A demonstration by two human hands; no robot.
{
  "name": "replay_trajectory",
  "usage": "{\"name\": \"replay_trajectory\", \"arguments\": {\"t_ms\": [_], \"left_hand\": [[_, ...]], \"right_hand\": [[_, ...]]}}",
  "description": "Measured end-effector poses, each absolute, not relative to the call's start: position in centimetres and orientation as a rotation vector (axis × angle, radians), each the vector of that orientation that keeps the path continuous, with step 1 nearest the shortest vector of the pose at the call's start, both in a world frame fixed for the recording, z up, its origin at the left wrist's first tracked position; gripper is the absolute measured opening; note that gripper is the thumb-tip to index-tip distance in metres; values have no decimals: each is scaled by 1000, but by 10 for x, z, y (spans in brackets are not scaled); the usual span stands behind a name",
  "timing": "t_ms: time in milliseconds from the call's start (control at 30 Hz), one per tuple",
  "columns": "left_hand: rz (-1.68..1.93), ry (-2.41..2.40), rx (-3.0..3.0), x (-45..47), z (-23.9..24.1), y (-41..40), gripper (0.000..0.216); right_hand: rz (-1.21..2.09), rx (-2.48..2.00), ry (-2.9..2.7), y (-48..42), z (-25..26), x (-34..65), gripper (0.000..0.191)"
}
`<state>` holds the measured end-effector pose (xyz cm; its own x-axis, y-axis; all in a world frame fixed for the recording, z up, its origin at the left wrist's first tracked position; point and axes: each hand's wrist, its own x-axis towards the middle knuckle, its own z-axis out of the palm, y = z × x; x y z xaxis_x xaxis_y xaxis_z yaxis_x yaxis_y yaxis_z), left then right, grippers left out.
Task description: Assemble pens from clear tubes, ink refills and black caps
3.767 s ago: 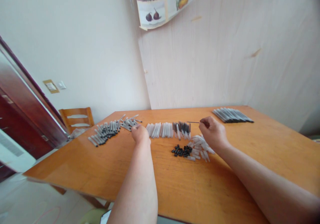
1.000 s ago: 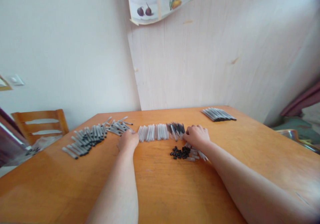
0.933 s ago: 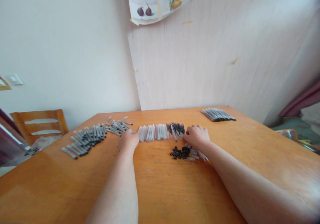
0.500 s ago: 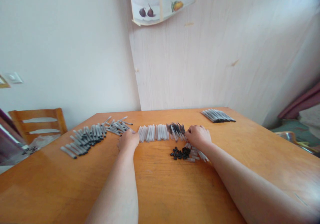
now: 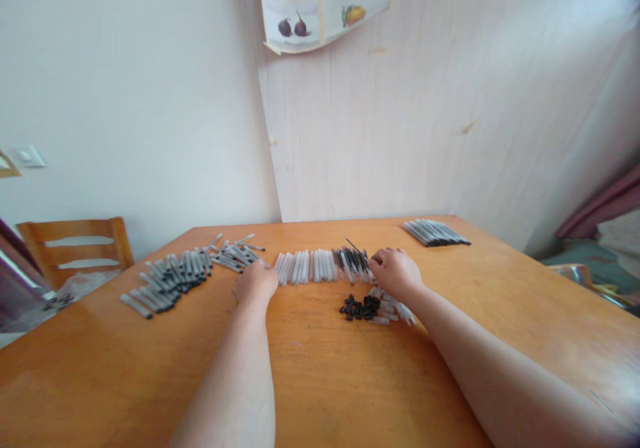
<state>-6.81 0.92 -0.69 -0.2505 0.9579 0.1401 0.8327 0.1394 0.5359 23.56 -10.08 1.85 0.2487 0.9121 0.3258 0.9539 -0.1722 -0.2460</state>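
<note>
1. Currently, your right hand (image 5: 397, 271) is nearly closed, fingertips pinching a slim, dark, rod-shaped refill (image 5: 353, 245) that slants up and leftward; its gripped end is hard to make out.
2. Your left hand (image 5: 257, 281) is beside the left end of the row of frosted plastic tubes (image 5: 307, 267). Its back hides the fingers, so how far open it is, or whether it holds anything, can't be told.
3. Between your hands, those tubes lie side by side on the orange-brown wooden counter (image 5: 320, 381); the cluster of dark refills (image 5: 347, 265) at their right blurs together.
4. Nearer you, small black cylindrical plugs (image 5: 360, 307) meet a heap of clear plastic caps (image 5: 393, 305), partly covered by your right hand.
5. Your left hand hides part of the loose grey, black-ended pens (image 5: 235, 255).
6. Above, the fruit-painted paper sheet (image 5: 320, 8) is cut off.
</note>
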Motion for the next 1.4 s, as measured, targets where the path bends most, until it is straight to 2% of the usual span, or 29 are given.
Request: {"name": "replay_trajectory", "arguments": {"t_ms": [1000, 1167, 1333, 1400], "left_hand": [[659, 2289, 1730, -66, 1, 0, 26], [746, 2271, 1658, -67, 4, -3, 19], [1181, 1929, 1342, -62, 11, -2, 9], [1248, 1776, 1289, -58, 15, -3, 10]], "right_hand": [[-95, -1770, -1740, -116, 14, 230, 20], [-90, -1805, -1705, -117, 16, 231, 21], [-84, -1780, -1659, -120, 20, 229, 22], [-82, -1748, -1644, -122, 22, 228, 22]]}}
